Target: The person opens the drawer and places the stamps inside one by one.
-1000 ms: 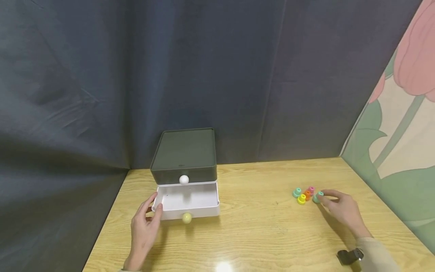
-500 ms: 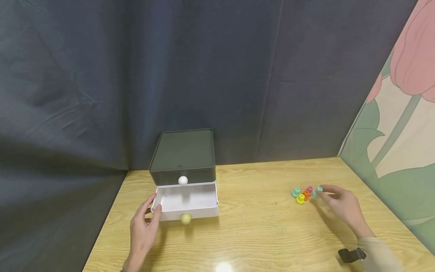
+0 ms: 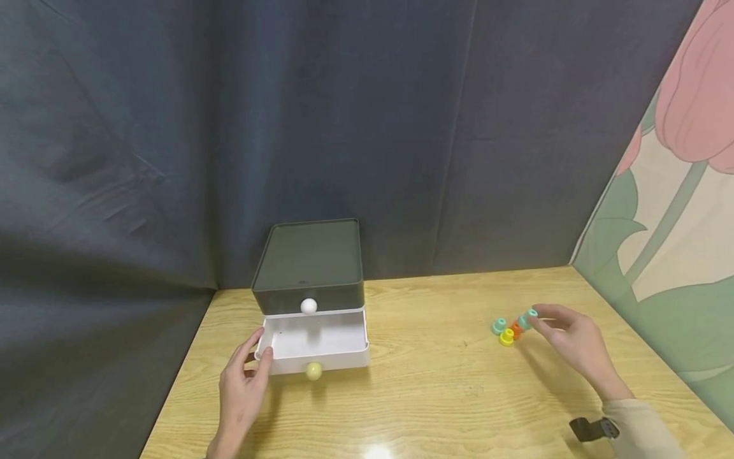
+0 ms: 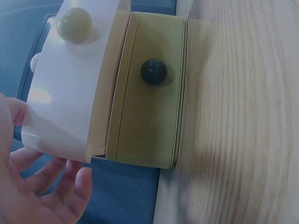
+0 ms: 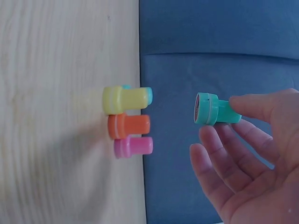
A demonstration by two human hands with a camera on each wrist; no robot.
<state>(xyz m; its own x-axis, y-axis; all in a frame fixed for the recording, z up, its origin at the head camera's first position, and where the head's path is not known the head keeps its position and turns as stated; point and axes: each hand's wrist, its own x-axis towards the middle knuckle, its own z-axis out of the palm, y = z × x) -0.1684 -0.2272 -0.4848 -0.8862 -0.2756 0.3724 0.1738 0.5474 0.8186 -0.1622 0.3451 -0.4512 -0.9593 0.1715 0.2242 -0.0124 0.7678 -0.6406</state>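
Observation:
In the right wrist view my right hand [image 5: 252, 154] pinches a teal toy stamp [image 5: 208, 109] by its narrow handle, between thumb and fingertips. The stamp is raised off the table, its round face turned toward the tabletop. Below it stand a yellow stamp [image 5: 126, 99], an orange stamp [image 5: 130, 126] and a pink stamp [image 5: 134, 146]. Another teal stamp [image 3: 499, 326] stands left of them. At the left, my left hand [image 3: 243, 386] grips the left front corner of a pulled-out white drawer [image 3: 321, 362], thumb over its rim and fingers along its side. Nothing shows inside the drawer.
The drawer belongs to a small dark-topped cabinet [image 3: 309, 255] against the dark curtain [image 3: 344, 127]. Above is a drawer with a white knob [image 3: 308, 306]; below, a green drawer [image 4: 145, 121] with a dark knob. A floral cloth [image 3: 676, 210] borders the wooden table [image 3: 424, 395] on the right.
My right hand has lifted the teal stamp from the table and moved it slightly up and left, over the other stamps. The left hand keeps its hold on the drawer.

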